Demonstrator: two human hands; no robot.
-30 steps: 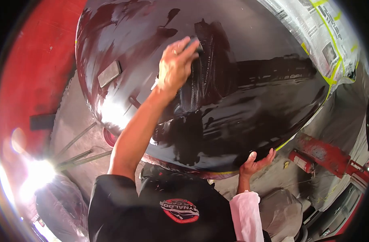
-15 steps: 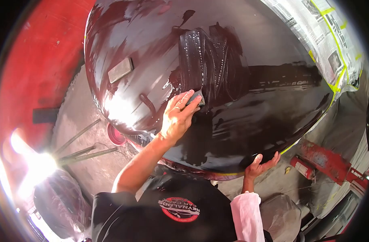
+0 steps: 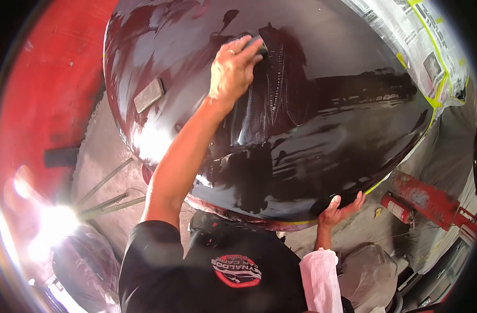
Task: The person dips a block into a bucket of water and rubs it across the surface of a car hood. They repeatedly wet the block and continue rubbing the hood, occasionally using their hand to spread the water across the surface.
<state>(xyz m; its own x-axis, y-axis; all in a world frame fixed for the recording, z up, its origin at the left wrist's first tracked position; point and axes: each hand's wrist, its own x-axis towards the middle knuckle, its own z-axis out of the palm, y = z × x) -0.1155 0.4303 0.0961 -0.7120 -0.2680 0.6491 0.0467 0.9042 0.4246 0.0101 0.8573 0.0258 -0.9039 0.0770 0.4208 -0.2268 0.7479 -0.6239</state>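
Since half a sec earlier, the L hand (image 3: 230,70) had gone from the middle of the glossy, wet dark-maroon car panel (image 3: 327,130) up to its far part, arm stretched almost straight. Its fingers were closed over a small dark sanding pad (image 3: 255,44), pressing it flat on the panel by a streaked wet patch. The R hand (image 3: 338,207) braced at the panel's near rim, fingers loosely spread, holding nothing. Likely trouble: at that reach the pressure prob. sat on the fingertips, so the pad could dig uneven tracks, or skid out of the grip on the wet film. The forearm hung low over the wet area and might smear it. A grey rectangular block (image 3: 148,95) lay loose on the curved left side, well apart from the hand; it could slide off if the panel got bumped. Newspaper masking (image 3: 405,36) w/ yellow-green tape (image 3: 437,99) edged the right side, clear of the pad. On the concrete floor (image 3: 108,156) lay metal rods (image 3: 110,202) and a red fire extinguisher (image 3: 398,207), both possible trip hazards near the feet. Nothing blocked the pad's path.
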